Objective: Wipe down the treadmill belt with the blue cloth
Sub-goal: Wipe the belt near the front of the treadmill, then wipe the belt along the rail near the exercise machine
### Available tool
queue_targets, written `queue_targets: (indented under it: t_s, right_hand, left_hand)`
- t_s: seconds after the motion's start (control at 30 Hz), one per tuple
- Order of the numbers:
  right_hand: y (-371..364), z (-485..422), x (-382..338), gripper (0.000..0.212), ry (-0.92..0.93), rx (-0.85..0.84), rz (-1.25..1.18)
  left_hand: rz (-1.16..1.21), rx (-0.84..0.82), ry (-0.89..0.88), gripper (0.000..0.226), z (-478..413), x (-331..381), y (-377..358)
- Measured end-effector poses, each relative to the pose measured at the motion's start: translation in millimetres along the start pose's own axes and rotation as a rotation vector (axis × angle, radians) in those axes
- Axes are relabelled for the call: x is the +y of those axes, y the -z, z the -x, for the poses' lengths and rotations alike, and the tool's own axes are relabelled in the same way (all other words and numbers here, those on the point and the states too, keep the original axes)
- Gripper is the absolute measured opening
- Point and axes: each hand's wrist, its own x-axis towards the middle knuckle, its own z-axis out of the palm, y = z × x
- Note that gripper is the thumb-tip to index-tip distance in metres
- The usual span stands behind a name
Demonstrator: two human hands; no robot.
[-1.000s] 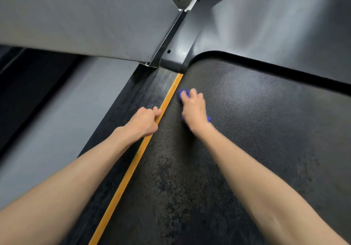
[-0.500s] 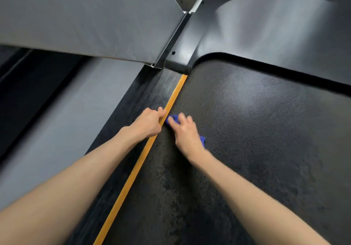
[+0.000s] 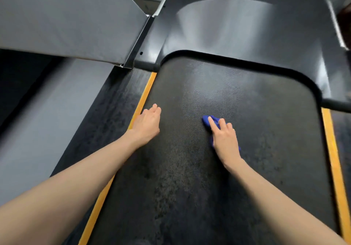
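I can read no words, numbers or brand marks anywhere around my hands; the surfaces in view carry no lettering I can make out.

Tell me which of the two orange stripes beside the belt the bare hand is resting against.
The left orange stripe: the left hand lies at its inner edge, empty. The right orange stripe is untouched; the right hand presses the blue cloth mid-belt.
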Motion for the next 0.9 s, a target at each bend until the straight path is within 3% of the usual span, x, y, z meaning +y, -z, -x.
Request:
queue_targets:
  t_s: [0.13,0.37,0.53,0.63,0.73,0.8,0.9]
  right_hand:
    - [28,15,32,0.038,-0.287,-0.124,-0.23]
    - [79,23,91,0.068,-0.696,-0.148,-0.569]
    - [95,45,115,0.058,-0.711,-0.33,-0.489]
    - [94,55,129,0.05,-0.683,-0.374,-0.383]
    - [102,53,147,0.04,-0.689,-0.369,-0.339]
    - [109,51,162,0.035,-0.697,-0.338,-0.313]
    - [114,48,188,0.033,-0.663,-0.281,-0.261]
  left_hand:
    - [0.026,-0.05,-0.194,0.062,-15,53,-10]
    - [0.072,-0.03,-0.571,0.057,-26,189,-28]
    - [0.218,-0.158,-0.51,0.036,-20,242,-40]
    - [0.326,-0.164,-0.401,0.038,-20,251,-53]
    - [0.268,-0.106,-0.337,0.041,-21,261,-64]
    - [0.256,-0.129,-0.278,0.032,-25,270,-65]
    - [0.218,-0.074,-0.35,0.025,-36,282,-56]
